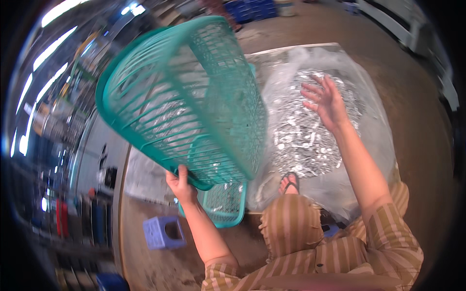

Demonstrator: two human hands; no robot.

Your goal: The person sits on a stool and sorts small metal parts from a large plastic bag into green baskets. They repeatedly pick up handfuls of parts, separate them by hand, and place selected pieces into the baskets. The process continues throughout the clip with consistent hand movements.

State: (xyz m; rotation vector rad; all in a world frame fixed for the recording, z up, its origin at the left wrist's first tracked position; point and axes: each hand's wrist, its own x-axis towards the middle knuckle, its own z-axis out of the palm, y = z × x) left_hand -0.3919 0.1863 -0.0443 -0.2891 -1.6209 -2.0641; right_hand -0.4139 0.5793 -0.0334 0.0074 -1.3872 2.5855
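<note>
Apparently, the silvery pieces (308, 140) already lie on the plastic sheet (373, 128); the left hand (182, 186) grasps the tilted green basket (206, 123), where nothing seems left; the right hand (329, 104) is released.

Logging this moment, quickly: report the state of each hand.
Left hand: closed on the edge of the large green basket.
Right hand: open, fingers spread, holding nothing.
</note>
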